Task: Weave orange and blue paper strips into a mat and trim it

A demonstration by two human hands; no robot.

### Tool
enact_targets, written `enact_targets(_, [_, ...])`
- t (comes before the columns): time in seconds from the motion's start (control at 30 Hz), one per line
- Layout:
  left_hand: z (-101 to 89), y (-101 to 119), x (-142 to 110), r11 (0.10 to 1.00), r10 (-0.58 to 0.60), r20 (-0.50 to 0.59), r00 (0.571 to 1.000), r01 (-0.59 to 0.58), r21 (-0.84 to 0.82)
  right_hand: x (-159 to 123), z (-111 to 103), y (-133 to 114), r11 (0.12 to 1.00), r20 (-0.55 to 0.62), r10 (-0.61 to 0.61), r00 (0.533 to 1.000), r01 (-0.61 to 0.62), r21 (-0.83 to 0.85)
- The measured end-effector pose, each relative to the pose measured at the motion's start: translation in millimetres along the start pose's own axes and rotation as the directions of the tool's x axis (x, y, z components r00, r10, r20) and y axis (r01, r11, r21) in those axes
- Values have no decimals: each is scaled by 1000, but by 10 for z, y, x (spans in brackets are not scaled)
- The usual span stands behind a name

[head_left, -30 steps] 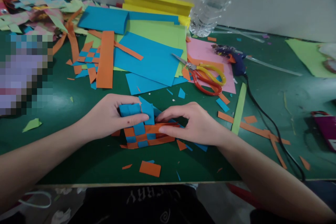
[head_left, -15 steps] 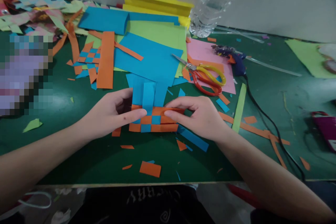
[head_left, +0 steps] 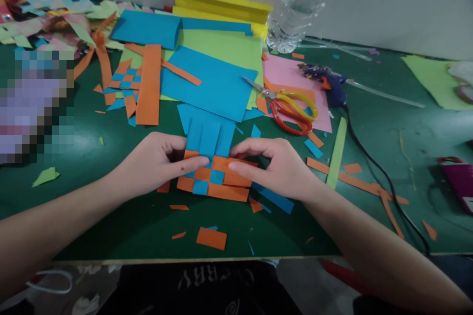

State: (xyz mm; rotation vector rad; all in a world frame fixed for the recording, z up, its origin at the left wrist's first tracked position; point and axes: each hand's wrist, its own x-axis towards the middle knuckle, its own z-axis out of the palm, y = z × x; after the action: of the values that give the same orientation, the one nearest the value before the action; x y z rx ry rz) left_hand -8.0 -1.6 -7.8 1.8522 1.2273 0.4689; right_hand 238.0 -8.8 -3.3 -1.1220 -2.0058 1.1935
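Note:
Blue and orange paper strips form a checkered woven piece [head_left: 202,174] above the near part of the table. Its blue strips [head_left: 209,137] stand up at the far side, and its orange strips reach out to the right. My left hand [head_left: 158,160] pinches the weave's left side, thumb on top and fingers behind. At the right, my right hand [head_left: 268,162] grips the orange strips between thumb and fingers. The fingertips of both hands are partly hidden behind the paper.
Scissors [head_left: 291,103] lie on blue and pink paper behind my right hand. A glue gun [head_left: 332,86] trails a black cable. A plastic bottle [head_left: 301,10] stands at the back. Another woven piece [head_left: 126,78] and a wide orange strip [head_left: 149,83] lie left of centre, with scraps around.
The woven piece has tilted, its near edge dropping slightly toward me. The middle blue strip, raised before, now lies flatter beside its neighbours. Both hands keep their hold.

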Motion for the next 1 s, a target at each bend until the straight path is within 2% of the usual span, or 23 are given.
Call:
enact_targets(0.2, [82, -1, -37, 996, 31, 103, 994, -21, -90, -12, 17, -26, 995, -34, 54, 998, -51, 89])
enact_targets(0.3, [120, 3, -56, 989, 56, 161, 985, -33, -143, -24, 59, -57, 996, -62, 52, 997, -48, 69])
enact_targets(0.47, [131, 27, -64, 975, 20, 246, 969, 36, -219, -49, 119, -77, 998, -66, 60, 996, -59, 19])
enact_targets(0.57, [121, 40, -55, 976, 42, 214, 976, 6, -218, -61, 117, -70, 999, -64, 53, 997, -53, 10])
enact_targets(0.73, [82, 55, -32, 991, 75, 139, 987, -59, -117, -53, 88, -55, 999, -115, 35, 993, -36, -6])
enact_targets(1.0, [60, 75, -16, 994, 97, 147, 984, -90, -57, -43, 81, -41, 999, -149, 16, 989, -24, -46])
